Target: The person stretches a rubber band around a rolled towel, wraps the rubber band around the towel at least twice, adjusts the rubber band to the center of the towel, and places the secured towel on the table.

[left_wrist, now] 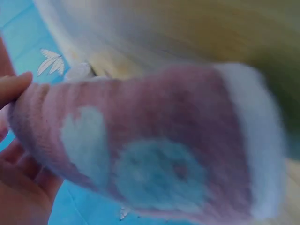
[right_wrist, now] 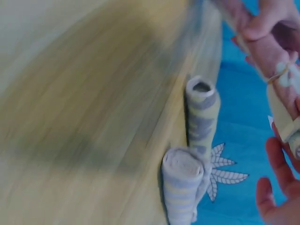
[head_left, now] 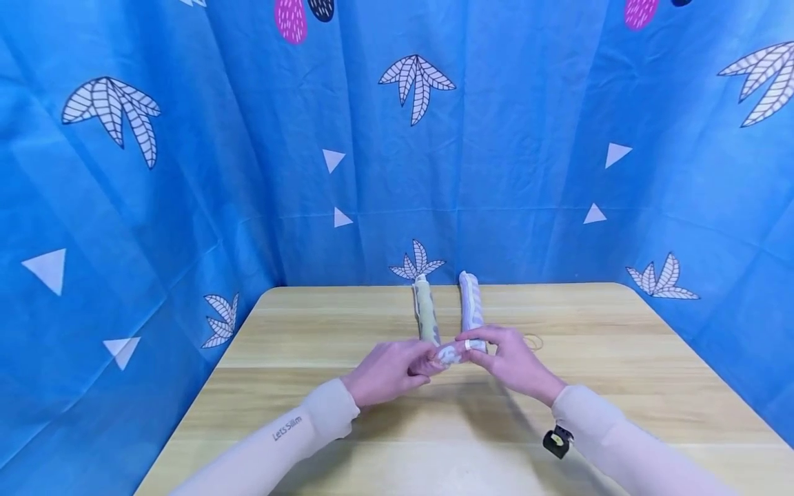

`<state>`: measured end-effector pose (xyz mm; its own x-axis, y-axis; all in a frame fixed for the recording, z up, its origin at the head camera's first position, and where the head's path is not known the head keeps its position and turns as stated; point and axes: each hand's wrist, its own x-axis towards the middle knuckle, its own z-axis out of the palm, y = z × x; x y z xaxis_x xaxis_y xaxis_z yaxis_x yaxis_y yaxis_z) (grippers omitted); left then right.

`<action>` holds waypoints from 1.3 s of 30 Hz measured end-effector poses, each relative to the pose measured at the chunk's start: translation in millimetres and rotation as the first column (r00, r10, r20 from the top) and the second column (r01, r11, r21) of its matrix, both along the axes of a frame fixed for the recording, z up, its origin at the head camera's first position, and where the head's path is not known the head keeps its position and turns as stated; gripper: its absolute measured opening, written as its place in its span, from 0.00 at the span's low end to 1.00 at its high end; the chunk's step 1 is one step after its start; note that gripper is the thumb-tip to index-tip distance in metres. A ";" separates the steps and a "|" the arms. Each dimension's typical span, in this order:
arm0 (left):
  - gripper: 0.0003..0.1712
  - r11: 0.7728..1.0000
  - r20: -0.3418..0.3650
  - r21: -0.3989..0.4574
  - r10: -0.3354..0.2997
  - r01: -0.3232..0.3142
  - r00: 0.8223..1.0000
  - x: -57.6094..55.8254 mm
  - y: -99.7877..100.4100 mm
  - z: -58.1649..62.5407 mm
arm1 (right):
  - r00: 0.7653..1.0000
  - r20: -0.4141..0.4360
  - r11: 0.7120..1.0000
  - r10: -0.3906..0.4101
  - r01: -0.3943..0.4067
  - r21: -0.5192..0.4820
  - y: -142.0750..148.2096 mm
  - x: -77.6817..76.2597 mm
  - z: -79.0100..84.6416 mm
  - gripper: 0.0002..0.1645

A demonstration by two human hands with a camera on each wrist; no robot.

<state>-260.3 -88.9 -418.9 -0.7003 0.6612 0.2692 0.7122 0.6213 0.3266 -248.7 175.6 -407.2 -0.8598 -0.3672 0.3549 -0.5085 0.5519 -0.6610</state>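
Note:
A pink rolled towel (head_left: pixel 449 355) with pale blue patches is held crosswise between both hands above the table. My left hand (head_left: pixel 387 372) grips its left end, thumb on the near side. At the other end, which has a white edge, my right hand (head_left: pixel 505 358) holds the roll between thumb and fingers. The left wrist view shows the pink towel (left_wrist: pixel 154 140) close up and blurred. A thin band-like loop (right_wrist: pixel 279 75) seems to lie around the roll in the right wrist view.
Behind the hands, a green-and-grey rolled towel (head_left: pixel 425 310) and a lavender rolled towel (head_left: pixel 471 303) lie lengthwise on the wooden table (head_left: pixel 298 331). A rubber band (head_left: pixel 533 341) lies right of them. Blue patterned cloth (head_left: pixel 521 151) hangs around the table.

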 end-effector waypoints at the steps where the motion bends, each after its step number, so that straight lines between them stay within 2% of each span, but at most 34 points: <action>1: 0.20 1.000 0.076 0.021 0.015 -0.017 0.997 0.2 -0.2 1.2 | 1.000 -0.008 1.000 0.023 -0.022 0.010 1.1 0.3 -1.0 0.18; 4: 0.18 0.996 0.245 0.073 0.032 -0.052 0.969 0.3 -2.0 5.1 | 0.982 -0.153 0.991 0.109 -0.094 0.099 4.5 0.0 -5.0 0.21; 8: 0.16 0.989 0.379 0.144 -0.032 -0.024 0.925 -1.7 -5.6 7.7 | 0.904 -0.378 0.965 0.201 -0.116 0.236 9.0 -0.9 -9.6 0.28; 10: 0.16 0.984 0.431 0.177 -0.067 -0.012 0.900 -2.6 -7.0 7.6 | 0.864 -0.450 0.953 0.227 -0.101 0.287 10.8 -1.1 -10.4 0.29; 13: 0.16 0.978 0.486 0.209 -0.083 -0.024 0.870 -2.6 -7.3 6.7 | 0.823 -0.513 0.942 0.245 -0.076 0.328 12.4 -1.4 -9.8 0.28; 16: 0.17 0.974 0.493 0.222 -0.082 -0.034 0.866 -0.5 -4.5 6.9 | 0.795 -0.557 0.943 0.241 -0.055 0.329 12.2 -2.3 -8.3 0.24; 18: 0.18 0.977 0.456 0.211 -0.062 -0.040 0.888 1.8 -1.3 7.1 | 0.788 -0.572 0.948 0.227 -0.046 0.313 11.8 -2.7 -7.0 0.21; 19: 0.19 0.980 0.415 0.196 -0.048 -0.038 0.908 3.5 0.5 7.6 | 0.789 -0.574 0.952 0.217 -0.039 0.305 11.4 -2.6 -6.2 0.20; 22: 0.25 0.994 0.211 0.110 -0.007 -0.017 0.978 7.3 5.5 6.4 | 0.800 -0.570 0.959 0.186 -0.022 0.282 10.2 -1.8 -4.4 0.18; 23: 0.27 0.997 0.120 0.071 0.001 -0.010 0.993 8.4 6.9 5.5 | 0.807 -0.564 0.961 0.177 -0.018 0.275 9.8 -1.3 -4.1 0.18; 24: 0.29 0.999 0.038 0.038 0.003 -0.004 0.999 9.3 8.1 4.4 | 0.815 -0.555 0.962 0.168 -0.013 0.272 9.4 -0.8 -3.8 0.18; 26: 0.32 1.000 -0.093 -0.006 -0.008 0.008 0.996 10.0 9.3 1.8 | 0.831 -0.535 0.965 0.151 -0.008 0.261 8.2 0.2 -3.3 0.18; 29: 0.31 0.999 -0.189 -0.024 -0.026 0.022 0.982 10.1 10.5 -0.8 | 0.858 -0.498 0.969 0.128 -0.001 0.247 6.7 1.6 -2.6 0.18; 32: 0.28 0.999 -0.218 -0.038 -0.041 0.033 0.975 9.9 11.8 0.4 | 0.876 -0.469 0.973 0.113 -0.002 0.230 5.7 2.8 -2.3 0.17; 39: 0.19 0.994 -0.224 -0.101 -0.063 0.041 0.973 9.0 12.4 6.9 | 0.900 -0.424 0.980 0.099 -0.013 0.200 1.2 2.2 -0.2 0.11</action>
